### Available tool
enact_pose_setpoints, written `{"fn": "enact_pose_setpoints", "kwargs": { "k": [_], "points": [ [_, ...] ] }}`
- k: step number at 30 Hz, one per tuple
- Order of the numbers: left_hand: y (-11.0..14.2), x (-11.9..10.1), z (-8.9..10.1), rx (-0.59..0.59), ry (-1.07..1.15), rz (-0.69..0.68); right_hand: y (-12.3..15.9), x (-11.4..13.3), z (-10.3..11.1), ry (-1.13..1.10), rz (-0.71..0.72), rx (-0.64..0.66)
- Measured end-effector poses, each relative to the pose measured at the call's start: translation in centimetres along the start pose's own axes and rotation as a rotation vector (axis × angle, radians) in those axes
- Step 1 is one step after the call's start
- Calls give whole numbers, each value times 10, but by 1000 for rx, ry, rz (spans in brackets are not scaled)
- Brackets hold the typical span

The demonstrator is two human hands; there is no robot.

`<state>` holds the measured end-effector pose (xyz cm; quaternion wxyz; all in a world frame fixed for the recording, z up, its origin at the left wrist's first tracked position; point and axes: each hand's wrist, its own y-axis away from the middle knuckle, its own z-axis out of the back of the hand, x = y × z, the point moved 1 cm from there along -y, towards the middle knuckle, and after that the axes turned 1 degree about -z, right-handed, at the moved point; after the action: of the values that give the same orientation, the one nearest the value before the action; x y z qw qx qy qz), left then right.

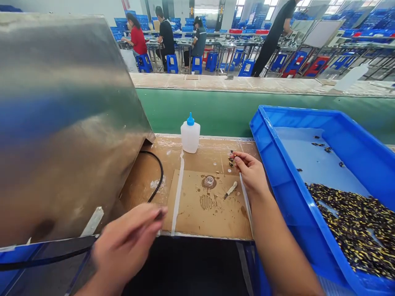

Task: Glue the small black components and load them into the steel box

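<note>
Black-and-yellow parts (354,238): few on bench (212,154), most heaped in blue tray (279,176).
Left hand (126,240) curled, blurred, hold unclear. Right hand (253,170) fingertips nearly together beside loose parts; grip uncertain. Light pinch likely best.

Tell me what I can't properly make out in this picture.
In the head view:
Left hand: motion blur hides what, if anything, it holds.
Right hand: it partly hides anything pinched, too small to identify.
Black-and-yellow pieces: too small and heaped to show exact shapes.
Blue crate: cut off by the right edge.
Metal housing: cut off by the left edge.
</note>
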<state>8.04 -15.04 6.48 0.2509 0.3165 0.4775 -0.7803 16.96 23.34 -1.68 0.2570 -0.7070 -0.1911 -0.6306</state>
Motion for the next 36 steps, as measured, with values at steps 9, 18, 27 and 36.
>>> {"fn": "enact_pose_setpoints", "kwargs": {
  "k": [9,18,27,36],
  "points": [
    [-73,36,-129,129,732,609,0,3,-4,-71,-64,28],
    [-87,73,-154,163,668,594,11,13,-11,-30,-54,136],
    [-79,84,-148,190,572,504,21,20,-20,163,122,121],
    [-70,73,-151,316,595,564,52,27,-52,236,240,307]
  ]
}}
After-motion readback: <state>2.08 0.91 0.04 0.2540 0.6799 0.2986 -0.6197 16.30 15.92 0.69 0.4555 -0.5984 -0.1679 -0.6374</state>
